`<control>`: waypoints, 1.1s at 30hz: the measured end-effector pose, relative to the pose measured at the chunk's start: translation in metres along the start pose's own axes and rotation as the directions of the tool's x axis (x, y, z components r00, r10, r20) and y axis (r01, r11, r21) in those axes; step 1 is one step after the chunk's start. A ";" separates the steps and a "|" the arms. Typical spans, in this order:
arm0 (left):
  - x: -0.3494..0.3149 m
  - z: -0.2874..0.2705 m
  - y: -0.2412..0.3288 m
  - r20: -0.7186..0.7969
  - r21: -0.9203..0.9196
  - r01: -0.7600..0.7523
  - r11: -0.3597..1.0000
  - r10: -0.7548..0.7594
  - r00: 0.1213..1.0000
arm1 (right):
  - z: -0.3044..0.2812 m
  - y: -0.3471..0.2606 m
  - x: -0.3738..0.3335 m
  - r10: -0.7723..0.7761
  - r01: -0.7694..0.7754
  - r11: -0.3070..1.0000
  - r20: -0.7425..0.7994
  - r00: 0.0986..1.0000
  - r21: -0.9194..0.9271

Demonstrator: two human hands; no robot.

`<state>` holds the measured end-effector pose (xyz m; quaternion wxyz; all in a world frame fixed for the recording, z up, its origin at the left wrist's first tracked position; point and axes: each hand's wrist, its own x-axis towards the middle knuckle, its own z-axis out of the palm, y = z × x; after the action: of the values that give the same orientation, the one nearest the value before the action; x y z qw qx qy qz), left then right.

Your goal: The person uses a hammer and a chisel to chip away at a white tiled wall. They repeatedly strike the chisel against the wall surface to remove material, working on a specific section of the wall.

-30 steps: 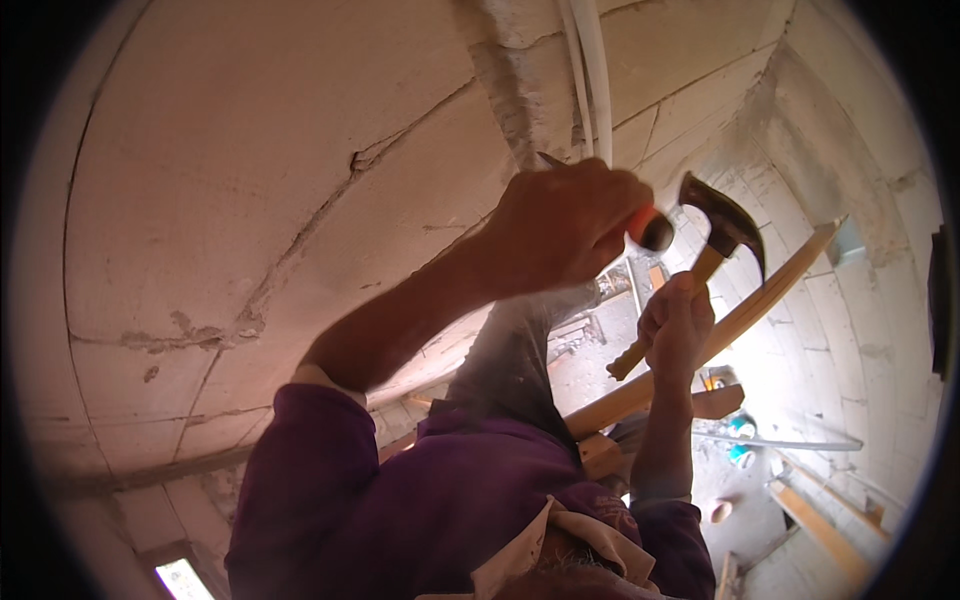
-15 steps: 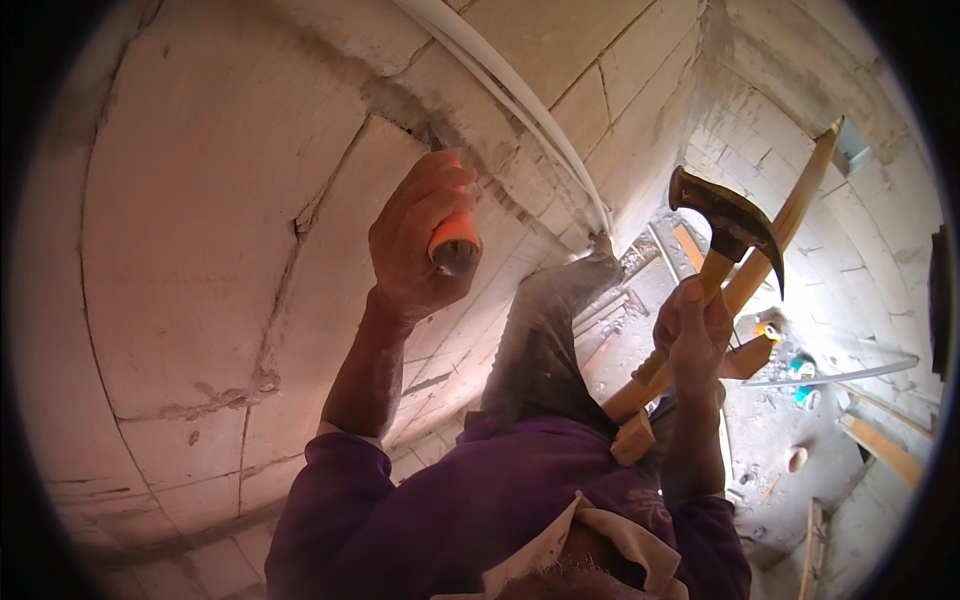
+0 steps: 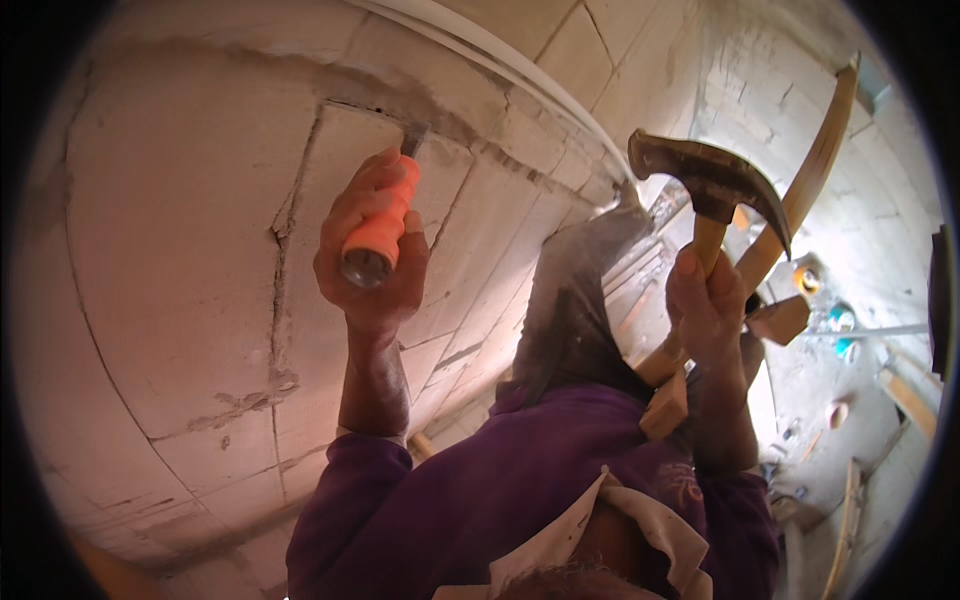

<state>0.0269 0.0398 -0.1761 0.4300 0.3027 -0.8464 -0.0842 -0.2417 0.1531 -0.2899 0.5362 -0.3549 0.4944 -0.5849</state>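
Observation:
My left hand (image 3: 372, 250) is closed around the orange grip of a chisel (image 3: 385, 205), whose round metal striking end points back at me. The chisel's short visible blade meets the pale block wall (image 3: 190, 250) at a rough grey groove (image 3: 400, 95). On the right, my right hand (image 3: 708, 300) grips the wooden handle of a claw hammer (image 3: 712, 178) just below its dark head. The hammer is held up, apart from the chisel and the wall. Part of its handle is hidden behind my hand and wrist.
Pale conduits (image 3: 520, 75) run along the wall. A long wooden beam (image 3: 815, 170) slants behind the hammer, with cut timber (image 3: 780, 320) near my right hand. Another wood piece (image 3: 664, 405) lies by my waist. Boards, rubble and a teal-marked roll (image 3: 842, 320) lie on the floor below.
The view has shifted. My left hand has moved the chisel a little along the groove and tilted it. The hammer is still raised, its head turned slightly.

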 end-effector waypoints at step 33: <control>0.009 -0.006 -0.005 0.009 0.098 -0.138 0.986 0.137 0.990 | -0.011 0.011 -0.006 0.018 -0.015 0.994 0.031 0.999 -0.112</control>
<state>0.0293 0.0312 -0.1681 0.4182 0.2643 -0.8689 -0.0129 -0.2478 0.1616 -0.3022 0.5281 -0.3895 0.5207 -0.5462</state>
